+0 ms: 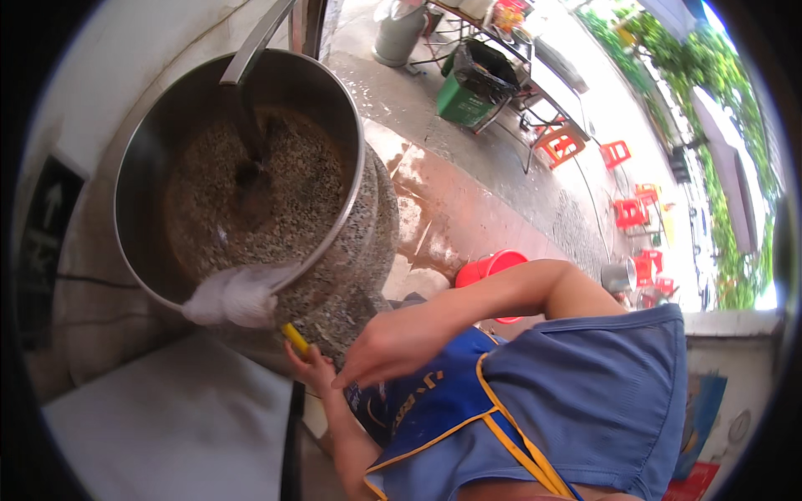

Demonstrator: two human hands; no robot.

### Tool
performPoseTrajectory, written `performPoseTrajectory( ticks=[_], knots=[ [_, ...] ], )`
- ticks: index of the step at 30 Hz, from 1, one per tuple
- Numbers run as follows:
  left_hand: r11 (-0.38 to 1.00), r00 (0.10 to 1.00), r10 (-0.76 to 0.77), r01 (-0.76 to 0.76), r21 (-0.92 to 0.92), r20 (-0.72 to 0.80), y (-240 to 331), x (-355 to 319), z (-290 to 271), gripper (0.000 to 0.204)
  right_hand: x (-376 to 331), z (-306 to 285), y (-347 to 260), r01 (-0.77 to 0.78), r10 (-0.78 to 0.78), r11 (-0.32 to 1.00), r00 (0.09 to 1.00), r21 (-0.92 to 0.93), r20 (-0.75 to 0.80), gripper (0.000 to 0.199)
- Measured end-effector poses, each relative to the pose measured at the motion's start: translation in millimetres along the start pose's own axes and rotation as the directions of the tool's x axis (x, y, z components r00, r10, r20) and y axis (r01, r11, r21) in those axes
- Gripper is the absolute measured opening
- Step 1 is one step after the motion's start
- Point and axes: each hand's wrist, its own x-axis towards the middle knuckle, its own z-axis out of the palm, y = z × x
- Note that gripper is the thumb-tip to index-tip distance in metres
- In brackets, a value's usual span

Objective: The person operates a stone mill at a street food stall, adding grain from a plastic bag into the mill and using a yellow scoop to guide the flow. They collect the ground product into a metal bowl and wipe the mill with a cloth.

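My left hand point(312, 372) grips a short yellow stick-like piece point(295, 339), which pokes up from its fingers; its kind is unclear. My right hand point(383, 346) crosses over beside my left wrist, fingertips pointing down, and most of its fingers are hidden behind the back of the hand. Both hands are just below a big steel pot point(357, 188) of brown liquid covered with pale grainy bits. A metal ladle point(251, 54) leans in the pot, its handle over the far rim. A bunched white cloth point(234, 296) lies over the near rim.
The pot stands on a speckled stone-like base point(376, 242). A pale flat surface point(175, 417) lies at lower left. Beyond are a red bucket point(493, 265), a green bin point(466, 98) with a black bag, folding tables point(543, 75), red stools point(631, 213) and a grey gas cylinder point(399, 33).
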Motion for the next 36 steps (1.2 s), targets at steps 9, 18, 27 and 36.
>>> performPoseTrajectory(
  ticks=[9, 18, 27, 36],
  knots=[
    [0.234, 0.499, 0.780, -0.792, 0.564, 0.377, 65.7, 360.5, -142.2, 0.030, 88.8, -95.8, -35.4, -0.332, -0.324, 0.708, 0.631, -0.623, -0.705, 0.025],
    [0.081, 0.693, 0.467, -0.652, 0.754, 0.549, 99.0, 342.4, -105.4, 0.024, 89.5, -92.4, -11.8, -0.501, -0.249, 0.658, 0.560, -0.563, -0.790, 0.011],
    [0.035, 0.672, 0.451, -0.671, 0.741, 0.588, 76.8, 296.9, -111.6, 0.019, 84.1, -96.4, 0.8, -0.511, -0.273, 0.600, 0.592, -0.615, -0.758, 0.011],
    [-0.014, 0.652, 0.400, -0.699, 0.715, 0.645, 65.7, 276.5, -92.7, 0.017, 81.4, -99.3, 1.4, -0.573, -0.247, 0.531, 0.600, -0.624, -0.761, 0.014]
  ],
)
